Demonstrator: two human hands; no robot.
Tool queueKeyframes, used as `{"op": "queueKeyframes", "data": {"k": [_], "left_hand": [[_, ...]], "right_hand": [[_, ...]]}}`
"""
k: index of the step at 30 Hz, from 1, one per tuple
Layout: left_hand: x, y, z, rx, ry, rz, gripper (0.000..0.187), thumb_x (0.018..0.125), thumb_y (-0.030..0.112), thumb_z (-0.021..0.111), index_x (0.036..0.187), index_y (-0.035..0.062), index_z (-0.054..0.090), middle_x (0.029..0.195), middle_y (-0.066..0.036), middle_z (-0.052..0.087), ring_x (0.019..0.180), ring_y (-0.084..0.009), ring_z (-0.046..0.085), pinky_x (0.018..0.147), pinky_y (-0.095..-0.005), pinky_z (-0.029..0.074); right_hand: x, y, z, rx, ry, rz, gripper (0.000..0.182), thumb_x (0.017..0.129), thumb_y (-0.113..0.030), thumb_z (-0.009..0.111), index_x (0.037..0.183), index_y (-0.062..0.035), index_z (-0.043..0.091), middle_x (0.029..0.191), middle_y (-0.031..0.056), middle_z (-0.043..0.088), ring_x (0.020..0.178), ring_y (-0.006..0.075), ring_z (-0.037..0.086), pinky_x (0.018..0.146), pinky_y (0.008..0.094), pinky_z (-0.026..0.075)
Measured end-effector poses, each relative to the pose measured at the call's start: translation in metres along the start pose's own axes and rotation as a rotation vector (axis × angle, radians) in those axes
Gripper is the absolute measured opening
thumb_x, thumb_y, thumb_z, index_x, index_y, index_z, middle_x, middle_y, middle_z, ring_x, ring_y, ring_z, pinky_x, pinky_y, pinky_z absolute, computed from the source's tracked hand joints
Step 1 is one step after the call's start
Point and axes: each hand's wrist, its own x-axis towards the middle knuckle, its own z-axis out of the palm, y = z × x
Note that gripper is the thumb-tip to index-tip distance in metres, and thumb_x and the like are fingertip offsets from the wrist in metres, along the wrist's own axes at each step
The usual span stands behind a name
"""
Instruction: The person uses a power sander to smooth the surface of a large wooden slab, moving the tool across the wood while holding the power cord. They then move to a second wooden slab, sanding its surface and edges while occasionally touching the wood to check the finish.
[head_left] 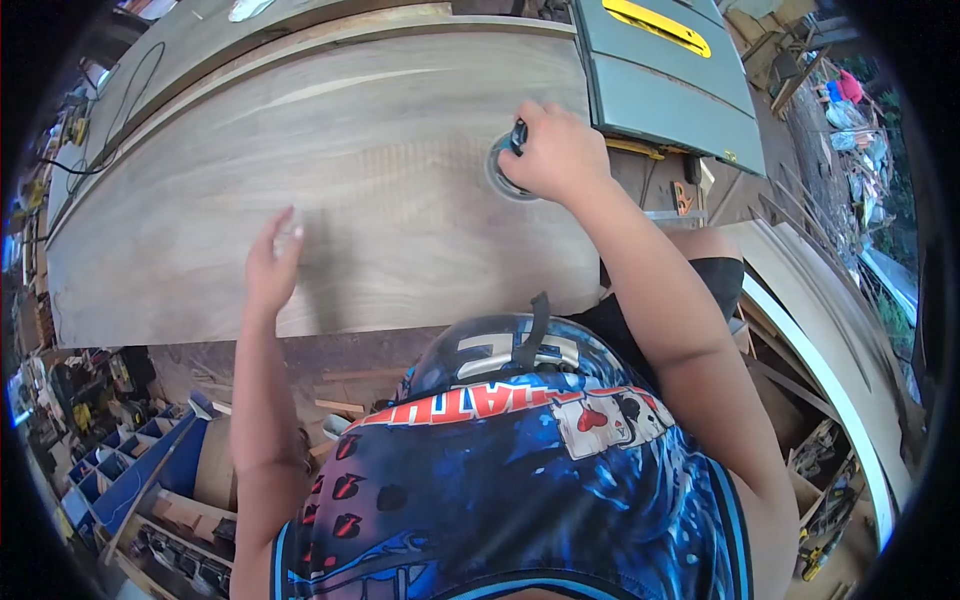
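Note:
A large greyish-brown wooden panel (400, 210) lies flat in front of me, with wavy grain and a paler streak near its far edge. My right hand (562, 152) is wrapped over the top of a round power sander (497, 168), near the panel's right end. The sander's pale disc rests on the wood, and the hand covers most of its body. Over the left part of the panel is my left hand (274, 262), holding nothing, its fingers stretched out and thumb apart. Its shadow falls on the wood beside it.
A grey-green table saw (675, 85) with a yellow insert adjoins the panel's right end. A dark cable (130, 110) loops over the boards at far left. Blue compartment bins (125, 450) stand lower left; stacked sheets (830, 330) lean at right.

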Motion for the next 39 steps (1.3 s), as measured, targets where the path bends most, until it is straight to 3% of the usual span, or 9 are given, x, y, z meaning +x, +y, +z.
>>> {"op": "queueKeyframes", "data": {"k": [1, 4, 7, 22, 28, 32, 34, 38, 39], "left_hand": [[0.017, -0.002, 0.002, 0.273, 0.144, 0.072, 0.067, 0.106, 0.046, 0.065, 0.163, 0.0137, 0.051, 0.165, -0.029, 0.048, 0.155, -0.0378, 0.046, 0.126, -0.0534, 0.036], [0.063, 0.006, 0.057, 0.724, 0.272, -0.273, 0.089, 0.1, 0.068, 0.061, 0.171, 0.0188, 0.038, 0.177, -0.029, 0.025, 0.166, -0.0447, 0.021, 0.131, -0.0639, 0.019], [0.09, 0.015, 0.066, 0.707, 0.296, -0.343, 0.101, 0.097, 0.081, 0.051, 0.176, 0.024, 0.024, 0.181, -0.024, 0.014, 0.167, -0.0461, 0.012, 0.131, -0.0679, 0.011], [0.149, -0.001, 0.045, 0.759, 0.375, -0.286, 0.1, 0.096, 0.084, 0.05, 0.174, 0.0239, 0.032, 0.18, -0.022, 0.023, 0.167, -0.0437, 0.018, 0.131, -0.0673, 0.014], [0.149, 0.0, 0.043, 0.701, 0.4, -0.266, 0.095, 0.096, 0.079, 0.055, 0.171, 0.0228, 0.038, 0.179, -0.019, 0.029, 0.165, -0.0426, 0.023, 0.131, -0.066, 0.017], [0.155, -0.054, 0.039, 0.339, 0.239, 0.339, 0.098, 0.085, 0.066, 0.078, 0.162, 0.0111, 0.051, 0.171, -0.017, 0.044, 0.162, -0.0432, 0.031, 0.127, -0.064, 0.026], [0.121, -0.012, 0.051, 0.51, 0.124, 0.539, 0.106, 0.077, 0.064, 0.085, 0.159, 0.0067, 0.052, 0.167, -0.019, 0.048, 0.157, -0.0461, 0.038, 0.126, -0.062, 0.029], [0.048, 0.088, 0.129, -0.071, -0.116, 0.704, 0.101, 0.078, 0.059, 0.088, 0.155, 0.0022, 0.053, 0.155, -0.025, 0.055, 0.145, -0.041, 0.051, 0.123, -0.0561, 0.035], [0.035, 0.107, 0.151, -0.195, -0.055, 0.564, 0.099, 0.078, 0.056, 0.089, 0.153, 0.0018, 0.054, 0.153, -0.024, 0.057, 0.142, -0.0382, 0.053, 0.122, -0.055, 0.036]], "right_hand": [[0.002, 0.001, 0.001, 0.002, 0.015, 0.01, 0.045, 0.087, -0.039, 0.073, 0.123, -0.0133, 0.069, 0.116, 0.0143, 0.071, 0.109, 0.0353, 0.073, 0.09, 0.0493, 0.061], [0.006, 0.002, -0.004, 0.005, 0.033, 0.048, 0.045, 0.086, -0.039, 0.074, 0.124, -0.0143, 0.07, 0.115, 0.0148, 0.072, 0.11, 0.0354, 0.073, 0.09, 0.0496, 0.061], [0.008, 0.007, -0.005, -0.01, 0.031, 0.073, 0.046, 0.086, -0.04, 0.075, 0.124, -0.0151, 0.07, 0.115, 0.0145, 0.072, 0.11, 0.0353, 0.073, 0.091, 0.0496, 0.06], [-0.013, 0.007, -0.004, -0.005, 0.097, 0.034, 0.042, 0.085, -0.04, 0.077, 0.116, -0.0115, 0.072, 0.112, 0.0163, 0.072, 0.107, 0.0372, 0.072, 0.089, 0.0508, 0.061], [-0.016, -0.026, 0.002, -0.001, -0.094, -0.007, 0.051, 0.088, -0.047, 0.077, 0.125, -0.0127, 0.071, 0.12, 0.0198, 0.07, 0.111, 0.0392, 0.071, 0.094, 0.0511, 0.06], [-0.016, -0.058, 0.014, 0.133, -0.088, -0.133, 0.059, 0.09, -0.052, 0.076, 0.129, -0.0068, 0.068, 0.122, 0.0201, 0.069, 0.123, 0.0383, 0.066, 0.095, 0.053, 0.059], [-0.017, -0.075, 0.02, 0.191, 0.031, -0.177, 0.065, 0.091, -0.054, 0.076, 0.131, -0.004, 0.065, 0.124, 0.0215, 0.068, 0.126, 0.0379, 0.063, 0.098, 0.0515, 0.057], [-0.019, -0.089, 0.018, 0.505, 0.104, -0.22, 0.068, 0.089, -0.054, 0.078, 0.133, -0.0041, 0.063, 0.131, 0.0248, 0.065, 0.128, 0.038, 0.061, 0.103, 0.0498, 0.055], [-0.019, -0.09, 0.019, 0.582, 0.122, -0.217, 0.069, 0.089, -0.054, 0.079, 0.134, -0.0039, 0.062, 0.132, 0.0254, 0.064, 0.129, 0.0386, 0.061, 0.104, 0.0498, 0.054]]}}
